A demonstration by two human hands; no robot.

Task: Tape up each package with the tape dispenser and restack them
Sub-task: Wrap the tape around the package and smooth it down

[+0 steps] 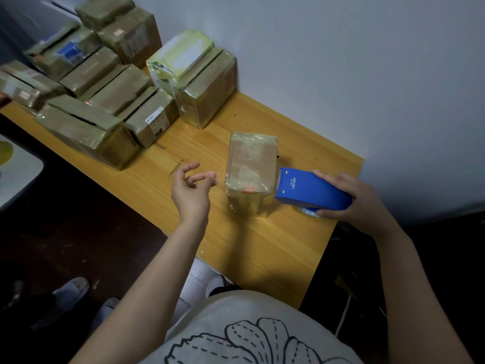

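Note:
A small cardboard package (250,172), glossy with clear tape, stands alone on the wooden table (262,248). My right hand (359,203) grips a blue tape dispenser (312,190), whose cutting end touches the package's right side. My left hand (193,190) hovers just left of the package, fingers loosely curled, holding nothing and not touching it.
Several taped packages (110,95) are stacked at the table's far left, with a pale package (181,56) on a brown box (207,88) by the white wall. The table's right edge lies close to my right hand. Slippered feet (70,290) show on the dark floor.

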